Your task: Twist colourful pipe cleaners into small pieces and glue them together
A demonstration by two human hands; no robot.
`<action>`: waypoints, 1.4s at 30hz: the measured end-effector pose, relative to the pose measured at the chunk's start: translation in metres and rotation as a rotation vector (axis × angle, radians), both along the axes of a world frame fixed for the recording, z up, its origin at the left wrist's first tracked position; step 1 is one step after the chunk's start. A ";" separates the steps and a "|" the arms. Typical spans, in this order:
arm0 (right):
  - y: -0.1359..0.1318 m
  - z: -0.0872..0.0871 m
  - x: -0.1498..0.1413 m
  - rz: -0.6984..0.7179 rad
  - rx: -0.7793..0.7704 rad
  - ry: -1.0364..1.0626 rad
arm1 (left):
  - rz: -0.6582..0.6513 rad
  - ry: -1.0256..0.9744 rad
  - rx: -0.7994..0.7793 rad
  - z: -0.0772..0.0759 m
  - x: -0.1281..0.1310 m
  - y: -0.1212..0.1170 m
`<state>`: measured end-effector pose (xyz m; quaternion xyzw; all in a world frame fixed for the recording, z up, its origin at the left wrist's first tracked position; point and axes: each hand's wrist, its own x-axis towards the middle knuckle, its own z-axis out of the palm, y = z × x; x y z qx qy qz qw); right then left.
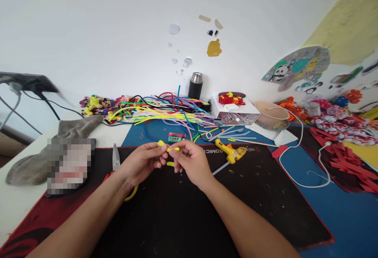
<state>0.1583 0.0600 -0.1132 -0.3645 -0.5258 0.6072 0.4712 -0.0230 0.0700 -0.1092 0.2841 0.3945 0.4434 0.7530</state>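
Note:
Both my hands meet above a black desk mat (183, 211). My left hand (143, 161) and my right hand (190, 159) pinch a short yellow pipe cleaner piece (168, 147) between their fingertips, each closed on one end. A second small yellow bit (170, 164) shows just below the fingers. A longer yellow strand (132, 194) curls out from under my left wrist onto the mat.
A yellow glue gun (232, 152) lies right of my hands. Pliers (115, 157) rest at the left. A heap of colourful pipe cleaners (165, 112), a dark flask (195, 85), a white box (236, 112), a grey cloth (73, 128) and a white cable (298, 163) lie around.

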 end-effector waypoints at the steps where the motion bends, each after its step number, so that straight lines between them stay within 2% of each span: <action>1: 0.001 0.000 0.001 0.009 -0.011 0.005 | -0.013 0.017 0.014 0.001 0.000 0.000; 9: 0.004 0.002 0.004 0.016 -0.065 -0.010 | -0.099 0.209 0.158 0.007 -0.001 -0.006; 19: 0.005 -0.002 0.005 0.123 -0.129 0.070 | -0.195 0.312 0.264 0.011 -0.003 -0.008; 24: 0.006 -0.001 0.005 0.117 -0.160 0.095 | -0.216 0.342 0.285 0.014 -0.002 -0.009; 28: 0.006 -0.004 0.005 0.149 -0.183 0.126 | -0.236 0.324 0.284 0.014 -0.003 -0.010; 33: 0.004 -0.006 0.005 0.290 -0.263 0.194 | -0.343 0.255 0.253 0.017 -0.004 -0.012; 42: -0.001 -0.001 0.005 0.395 -0.320 0.281 | -0.391 0.173 0.239 0.014 -0.003 -0.012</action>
